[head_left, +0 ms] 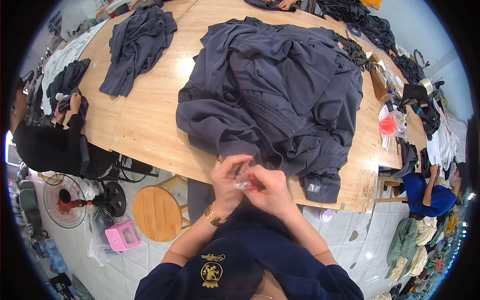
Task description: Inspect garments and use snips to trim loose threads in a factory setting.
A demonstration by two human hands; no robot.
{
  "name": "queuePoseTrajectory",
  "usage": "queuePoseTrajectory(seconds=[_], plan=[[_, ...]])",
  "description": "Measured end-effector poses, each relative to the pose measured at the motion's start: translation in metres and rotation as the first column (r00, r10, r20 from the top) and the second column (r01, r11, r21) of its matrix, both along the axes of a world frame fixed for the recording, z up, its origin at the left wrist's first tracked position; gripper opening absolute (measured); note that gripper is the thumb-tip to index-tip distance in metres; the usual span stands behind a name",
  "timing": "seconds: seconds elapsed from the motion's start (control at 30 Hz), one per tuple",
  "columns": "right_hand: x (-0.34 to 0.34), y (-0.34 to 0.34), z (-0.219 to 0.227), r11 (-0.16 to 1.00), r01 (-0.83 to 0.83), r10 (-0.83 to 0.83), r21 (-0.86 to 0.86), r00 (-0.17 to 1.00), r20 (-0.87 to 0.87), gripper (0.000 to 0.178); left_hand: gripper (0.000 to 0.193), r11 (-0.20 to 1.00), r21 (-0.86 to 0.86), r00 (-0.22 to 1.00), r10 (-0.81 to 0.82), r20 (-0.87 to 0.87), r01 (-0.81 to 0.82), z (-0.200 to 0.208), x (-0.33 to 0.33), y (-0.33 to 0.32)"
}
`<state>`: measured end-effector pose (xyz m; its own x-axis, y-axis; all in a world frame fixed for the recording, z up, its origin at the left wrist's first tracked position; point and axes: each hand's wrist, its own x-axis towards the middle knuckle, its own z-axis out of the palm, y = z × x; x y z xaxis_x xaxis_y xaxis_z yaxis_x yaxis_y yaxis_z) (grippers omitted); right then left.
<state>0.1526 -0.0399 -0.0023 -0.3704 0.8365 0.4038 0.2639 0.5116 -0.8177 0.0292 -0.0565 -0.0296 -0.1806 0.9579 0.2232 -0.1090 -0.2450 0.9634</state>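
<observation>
My left hand [228, 181] and my right hand [268, 191] are close together at the table's front edge. Curled fingers of the right one grip a small red thing [254, 182]; its exact kind is hidden. A clear, shiny bit [242, 184] sticks out from it towards the left hand, whose fingers are bent in a pinch. What lies between those fingertips I cannot make out. Directly beyond both hands is a large heap of dark grey garments [280, 85] with gathered elastic waistbands. The nearest fabric edge meets or nearly meets my left fingertips.
The wooden table [150, 115] carries another dark garment [140, 47] at far left. A person in black [55, 145] handles cloth on the left; one in blue [430, 192] sits at right. A round stool [157, 212], a pink stool [122, 235] and a fan [65, 200] stand at lower left.
</observation>
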Motion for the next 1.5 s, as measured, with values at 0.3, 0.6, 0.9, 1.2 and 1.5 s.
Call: queuePoseTrajectory(seconds=[0.3,0.6,0.9,1.2,1.5], plan=[[0.017,0.005,-0.021,0.959,0.216,-0.215,-0.185,0.976,0.027,0.024,0.008,0.997,-0.068,0.869,0.007,0.495,0.031,-0.018,-0.015,-0.001],[0.004,0.005,-0.024,0.963,0.210,-0.254,0.168,0.915,0.313,0.032,0.008,0.998,-0.041,0.832,-0.011,0.554,0.041,-0.016,-0.020,-0.007],[0.001,0.007,-0.018,0.958,0.224,-0.276,0.182,0.895,0.352,0.028,0.011,0.999,-0.003,0.802,-0.035,0.596,0.046,-0.010,-0.016,-0.009],[0.002,0.010,-0.020,0.953,0.216,-0.282,0.210,0.887,0.366,0.028,0.011,0.999,-0.005,0.816,-0.039,0.576,0.051,-0.011,-0.015,-0.010],[0.006,0.012,-0.020,0.937,0.175,-0.296,0.301,0.857,0.422,0.028,0.009,0.999,0.013,0.908,-0.037,0.417,0.035,-0.010,-0.015,-0.014]])
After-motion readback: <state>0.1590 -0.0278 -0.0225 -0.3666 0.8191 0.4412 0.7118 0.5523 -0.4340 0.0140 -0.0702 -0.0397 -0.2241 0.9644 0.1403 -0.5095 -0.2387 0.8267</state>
